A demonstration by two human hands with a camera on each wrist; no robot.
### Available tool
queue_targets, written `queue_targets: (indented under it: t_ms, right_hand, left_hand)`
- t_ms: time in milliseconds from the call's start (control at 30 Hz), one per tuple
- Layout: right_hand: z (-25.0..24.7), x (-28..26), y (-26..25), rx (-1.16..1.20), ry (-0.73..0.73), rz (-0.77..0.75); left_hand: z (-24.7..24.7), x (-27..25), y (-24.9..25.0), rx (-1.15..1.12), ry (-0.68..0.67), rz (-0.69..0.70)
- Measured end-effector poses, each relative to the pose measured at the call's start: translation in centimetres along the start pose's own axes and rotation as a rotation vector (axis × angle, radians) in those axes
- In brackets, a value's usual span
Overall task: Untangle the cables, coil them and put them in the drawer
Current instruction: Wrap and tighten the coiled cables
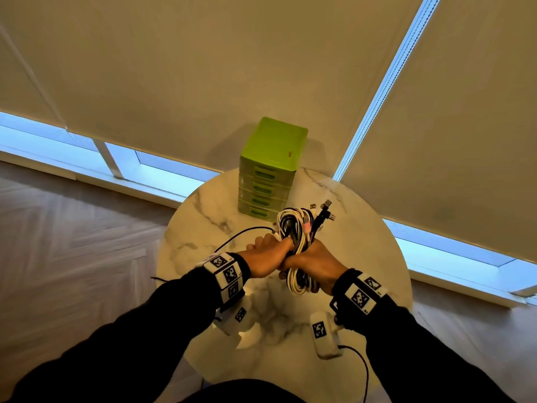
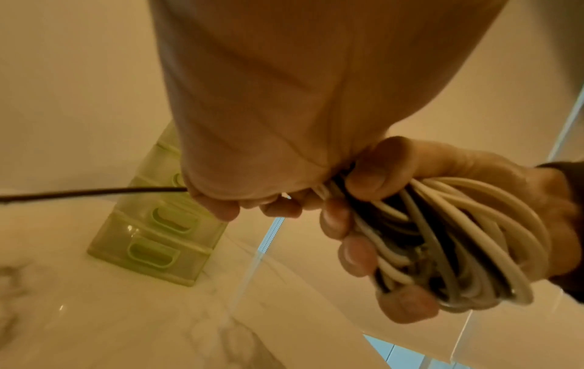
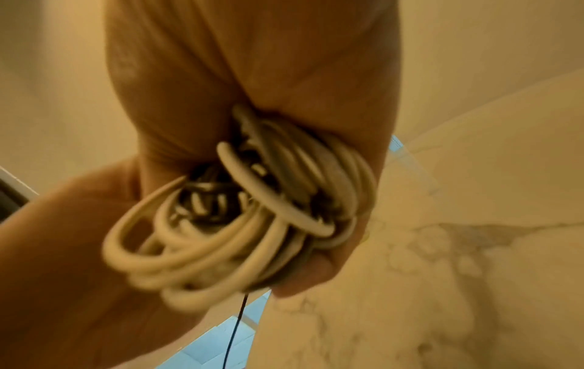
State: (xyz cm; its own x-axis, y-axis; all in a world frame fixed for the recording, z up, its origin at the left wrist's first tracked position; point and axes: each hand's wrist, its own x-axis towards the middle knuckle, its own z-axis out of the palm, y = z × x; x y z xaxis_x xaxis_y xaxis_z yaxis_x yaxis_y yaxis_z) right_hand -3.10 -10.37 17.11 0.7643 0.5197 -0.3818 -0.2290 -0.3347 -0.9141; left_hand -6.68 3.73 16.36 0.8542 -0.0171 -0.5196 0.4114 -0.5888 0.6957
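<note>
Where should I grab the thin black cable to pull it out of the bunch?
Pinch the thin black cable on its free stretch, coming from the left, near the left hand. There it arcs alone above the table; inside the cable bundle it is buried among white loops.

Both arms wear long black fabric sleeves (image 1: 139,324) that run from the lower corners of the head view toward its centre. Each wrist carries a black band set with white square tiles printed with black-and-white coded markers: the left wristband (image 1: 228,273) sits left of centre, the right wristband (image 1: 361,296) right of centre. Below each wrist hangs a rounded white camera pod (image 1: 324,334) bearing another such marker, and a thin black lead (image 1: 364,365) curves from the right pod toward the bottom edge. A dark sleeve cuff (image 2: 565,174) shows at the right edge of the left wrist view.
</note>
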Motion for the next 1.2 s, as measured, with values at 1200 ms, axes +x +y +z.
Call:
queue_targets:
  t_ms: [1200]
  right_hand:
    - [1.7, 1.6, -0.4, -0.052, 0.087, -0.041]
  left_hand:
    - [-0.5, 3.4, 0.8, -1.472, 0.179, 0.109]
